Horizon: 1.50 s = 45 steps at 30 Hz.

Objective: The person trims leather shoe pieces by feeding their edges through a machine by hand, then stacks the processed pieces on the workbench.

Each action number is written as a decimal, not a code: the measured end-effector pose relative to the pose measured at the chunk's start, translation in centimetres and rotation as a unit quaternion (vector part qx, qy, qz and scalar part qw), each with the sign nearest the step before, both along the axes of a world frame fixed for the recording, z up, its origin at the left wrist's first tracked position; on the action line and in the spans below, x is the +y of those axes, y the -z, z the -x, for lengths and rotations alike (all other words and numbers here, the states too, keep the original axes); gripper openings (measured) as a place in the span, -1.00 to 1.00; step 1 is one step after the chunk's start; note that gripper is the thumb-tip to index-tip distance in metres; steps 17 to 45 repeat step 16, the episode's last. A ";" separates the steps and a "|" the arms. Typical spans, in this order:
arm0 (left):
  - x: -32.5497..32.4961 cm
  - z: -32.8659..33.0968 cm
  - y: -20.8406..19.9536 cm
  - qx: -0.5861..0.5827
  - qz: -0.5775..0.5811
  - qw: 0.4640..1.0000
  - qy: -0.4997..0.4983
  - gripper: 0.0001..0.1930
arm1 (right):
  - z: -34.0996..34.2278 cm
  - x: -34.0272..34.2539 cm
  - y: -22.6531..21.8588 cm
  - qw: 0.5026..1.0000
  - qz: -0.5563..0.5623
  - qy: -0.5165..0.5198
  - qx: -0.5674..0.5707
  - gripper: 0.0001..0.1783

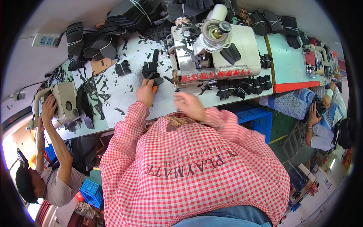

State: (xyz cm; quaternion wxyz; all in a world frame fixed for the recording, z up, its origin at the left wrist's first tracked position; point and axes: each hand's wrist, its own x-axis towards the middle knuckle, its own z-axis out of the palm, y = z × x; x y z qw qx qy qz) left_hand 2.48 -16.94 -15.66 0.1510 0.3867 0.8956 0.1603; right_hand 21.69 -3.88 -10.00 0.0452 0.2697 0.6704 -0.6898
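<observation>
My left hand [146,92] is at the near edge of a small stack of black cut pieces [150,70] on the white worktable. Its fingers close on the nearest pieces, and a bit of something orange [154,89] shows beside them, too small to name. My right hand [190,106] is smeared by motion in front of my chest, near the table's front edge, and its fingers do not show clearly. Right of the stack stands a sewing-type machine [238,49] with black pieces [230,54] lying on its top.
Bundled black pieces [244,87] line the table edge before the machine, with taller tied stacks [130,15] behind. Black scraps litter the white tabletop [130,96]. A co-worker [62,151] works at another machine [65,102] on the left; another person [321,109] sits at right.
</observation>
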 end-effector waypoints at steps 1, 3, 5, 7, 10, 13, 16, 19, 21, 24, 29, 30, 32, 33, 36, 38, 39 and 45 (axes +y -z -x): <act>-0.3 -0.2 0.4 -0.012 0.002 1.000 -0.004 -0.74 | 2.2 -1.9 1.6 0.990 -0.137 -0.010 0.032 -0.45; -0.9 -0.8 0.8 -0.024 -0.015 1.000 -0.001 -0.75 | 6.3 -4.6 4.6 0.960 -0.272 -0.015 0.064 -0.49; -1.7 -0.9 1.2 -0.026 -0.053 0.998 0.011 -0.76 | 9.7 -5.5 6.0 0.947 -0.296 0.080 -0.101 -0.49; -2.3 -0.8 1.5 -0.037 -0.069 0.997 0.003 -0.76 | 11.3 -5.0 6.9 0.941 -0.291 0.075 -0.153 -0.48; -1.9 -0.8 0.9 -0.062 -0.084 0.994 -0.036 -0.72 | 12.6 -3.9 9.1 0.935 -0.299 0.066 -0.177 -0.56; -2.1 0.8 -0.4 -0.091 -0.035 0.995 -0.032 -0.63 | 12.5 -3.5 9.5 0.963 -0.259 -0.057 -0.043 -0.77; -2.6 3.2 -2.0 -0.147 0.131 0.977 0.074 -0.46 | 13.9 -1.4 5.7 0.959 -0.130 -0.248 -0.042 -0.62; -2.6 3.2 -2.0 -0.147 0.131 0.977 0.074 -0.46 | 13.9 -1.4 5.7 0.959 -0.130 -0.248 -0.042 -0.62; -2.6 3.2 -2.0 -0.147 0.131 0.977 0.074 -0.46 | 13.9 -1.4 5.7 0.959 -0.130 -0.248 -0.042 -0.62; -2.6 3.2 -2.0 -0.147 0.131 0.977 0.074 -0.46 | 13.9 -1.4 5.7 0.959 -0.130 -0.248 -0.042 -0.62; -2.6 3.2 -2.0 -0.147 0.131 0.977 0.074 -0.46 | 13.9 -1.4 5.7 0.959 -0.130 -0.248 -0.042 -0.62; -2.6 3.2 -2.0 -0.147 0.131 0.977 0.074 -0.46 | 13.9 -1.4 5.7 0.959 -0.130 -0.248 -0.042 -0.62; -2.6 3.2 -2.0 -0.147 0.131 0.977 0.074 -0.46 | 13.9 -1.4 5.7 0.959 -0.130 -0.248 -0.042 -0.62; -2.6 3.2 -2.0 -0.147 0.131 0.977 0.074 -0.46 | 13.9 -1.4 5.7 0.959 -0.130 -0.248 -0.042 -0.62; -2.6 3.2 -2.0 -0.147 0.131 0.977 0.074 -0.46 | 13.9 -1.4 5.7 0.959 -0.130 -0.248 -0.042 -0.62; -2.6 3.2 -2.0 -0.147 0.131 0.977 0.074 -0.46 | 13.9 -1.4 5.7 0.959 -0.130 -0.248 -0.042 -0.62; -2.6 3.2 -2.0 -0.147 0.131 0.977 0.074 -0.46 | 13.9 -1.4 5.7 0.959 -0.130 -0.248 -0.042 -0.62; -2.6 3.2 -2.0 -0.147 0.131 0.977 0.074 -0.46 | 13.9 -1.4 5.7 0.959 -0.130 -0.248 -0.042 -0.62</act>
